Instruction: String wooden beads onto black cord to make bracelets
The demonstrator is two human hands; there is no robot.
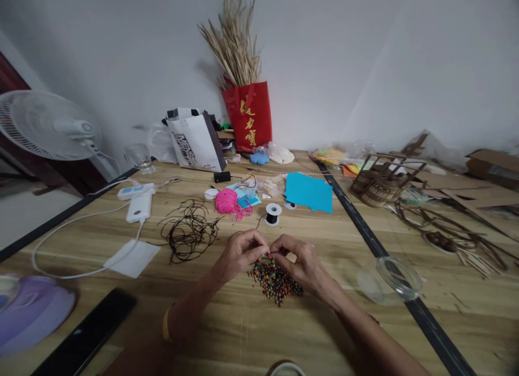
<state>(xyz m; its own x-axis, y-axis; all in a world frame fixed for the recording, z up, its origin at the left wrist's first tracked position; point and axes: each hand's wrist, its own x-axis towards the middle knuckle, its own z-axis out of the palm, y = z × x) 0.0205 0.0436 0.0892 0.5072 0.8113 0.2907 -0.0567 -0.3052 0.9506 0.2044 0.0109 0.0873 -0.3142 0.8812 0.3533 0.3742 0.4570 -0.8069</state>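
My left hand (240, 254) and my right hand (302, 262) meet over a pile of small multicoloured beads (274, 280) on the wooden table (243, 333). Both hands have their fingers pinched together at the top of the pile, fingertips nearly touching each other. What they pinch is too small to make out. A thin black thread runs from the hands towards a tangle of black cord (188, 231) on the left. A spool of black thread (273, 213) stands just beyond the hands.
A clear plastic lid (399, 277) lies right of the beads. Pink yarn (227, 201), blue paper (308, 192), a red bag with dried stalks (248, 115), a wooden basket (377, 182), a white charger (140, 206), a black phone (87, 333) and a fan (44, 125) surround the work spot.
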